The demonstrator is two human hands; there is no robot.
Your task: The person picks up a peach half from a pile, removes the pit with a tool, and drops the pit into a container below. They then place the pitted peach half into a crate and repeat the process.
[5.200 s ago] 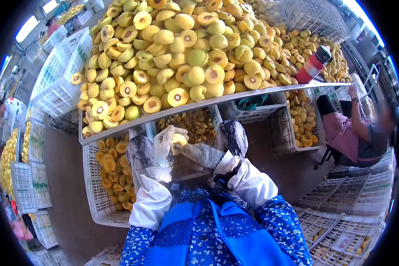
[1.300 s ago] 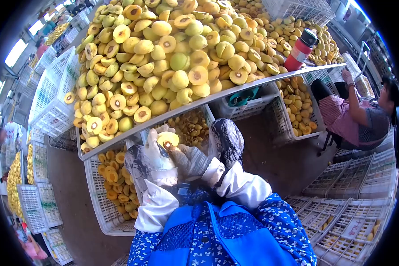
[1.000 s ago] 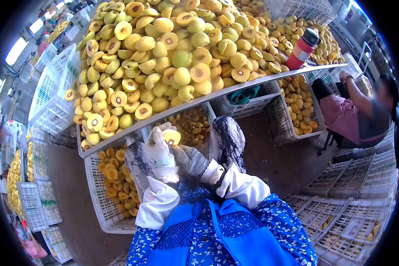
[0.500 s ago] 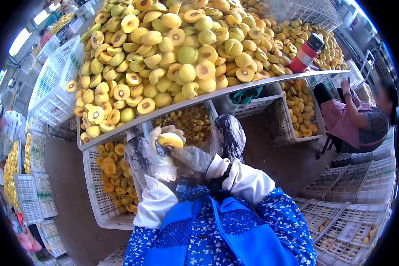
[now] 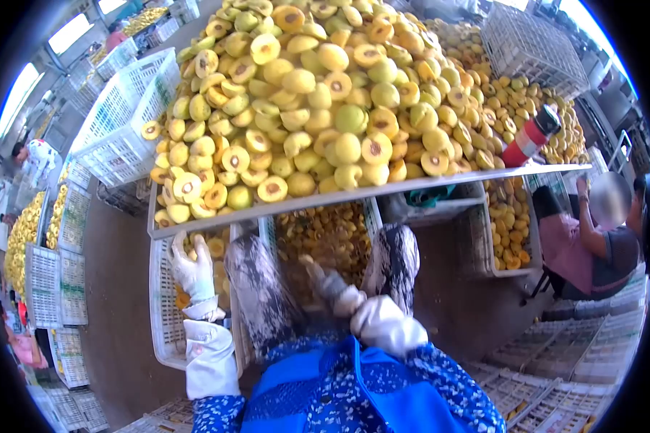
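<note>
My left hand [image 5: 193, 270], in a pale glove, is over the white crate [image 5: 167, 328] at my left knee. Its fingers are apart and hold nothing, and yellow fruit halves, which look like peaches, lie in the crate below. Between my knees, my right hand [image 5: 326, 283], also gloved, reaches over a crate of small brownish-yellow pieces [image 5: 325, 234]. Motion smears its fingers, so I cannot tell whether they hold anything. In front of me, a large heap of peach halves [image 5: 318, 108], many with stones showing, covers the metal-edged table [image 5: 383, 189].
A red bottle with a black lid [image 5: 531, 137] stands near the table's right edge. White crates [image 5: 115, 137] stand at the left, with more [image 5: 556, 346] stacked behind me on the right. A seated person [image 5: 592, 231] is at the right. Another crate of fruit [image 5: 509, 227] sits under the table.
My left hand has let go of a peach half and moved left over the crate. My right hand has parted from it and moved right. The view has shifted, so the table appears lower and further right.
</note>
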